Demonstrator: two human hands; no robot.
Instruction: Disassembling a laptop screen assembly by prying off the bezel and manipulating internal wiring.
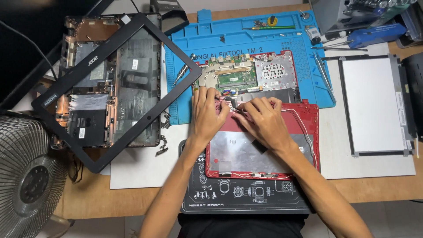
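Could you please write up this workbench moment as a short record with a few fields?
Left hand: fingers on the hinge edge of the red laptop lid.
Right hand: fingers pinching thin wires at the same hinge.
Behind the lid: open laptop base on a blue repair mat.
Left side: black screen bezel on a dark chassis.
Right side: bare display panel.

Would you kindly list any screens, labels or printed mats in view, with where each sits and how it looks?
Bare display panel: right side, flat white rectangle with a dark metal edge.
Screen bezel: left, empty black frame lying tilted over an opened laptop base.
Blue mat: top centre, with raised lettering.
Black mat: near edge, with white line drawings.
White stickers: small rectangles on the laptop base.
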